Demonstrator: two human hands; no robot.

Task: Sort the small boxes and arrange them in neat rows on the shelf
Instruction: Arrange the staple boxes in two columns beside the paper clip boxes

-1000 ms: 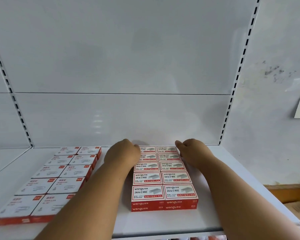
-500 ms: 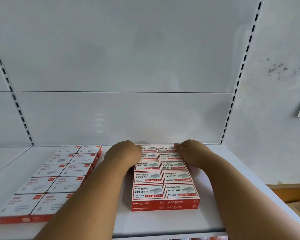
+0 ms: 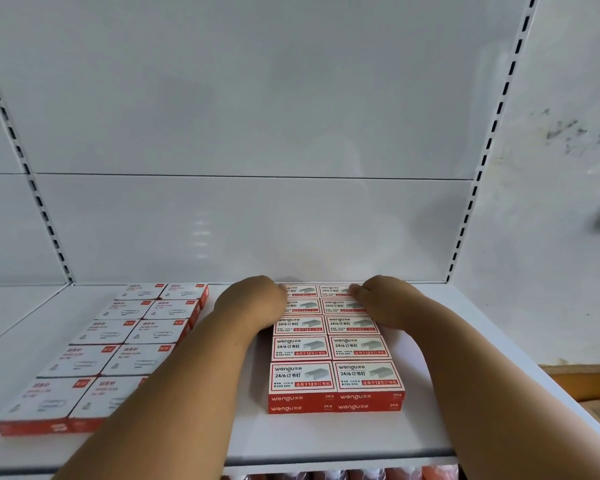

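From the head camera, a white shelf [image 3: 326, 441] carries two blocks of small boxes. The staple boxes [image 3: 335, 348], red and white, sit right of the shelf's middle in two columns of five rows that run from near the front edge to the back edge, and the red fronts at the near end show two layers. The paper-clip boxes [image 3: 118, 344], white with red sides, lie toward the left end in two columns of five rows in the same front-to-back direction, apart from the staple block. Both arms reach in over the front edge. The left hand [image 3: 253, 301] rests at the back left corner of the staple block, its fingers curled down against the far boxes; whether it clasps a box or only presses cannot be told. The right hand [image 3: 383, 301] lies over the back right corner, fingertips [image 3: 355, 290] on top of the rearmost right box, fingers bent; whether they grip it cannot be told either. Behind stands the white back panel [image 3: 257, 133] with slotted uprights.
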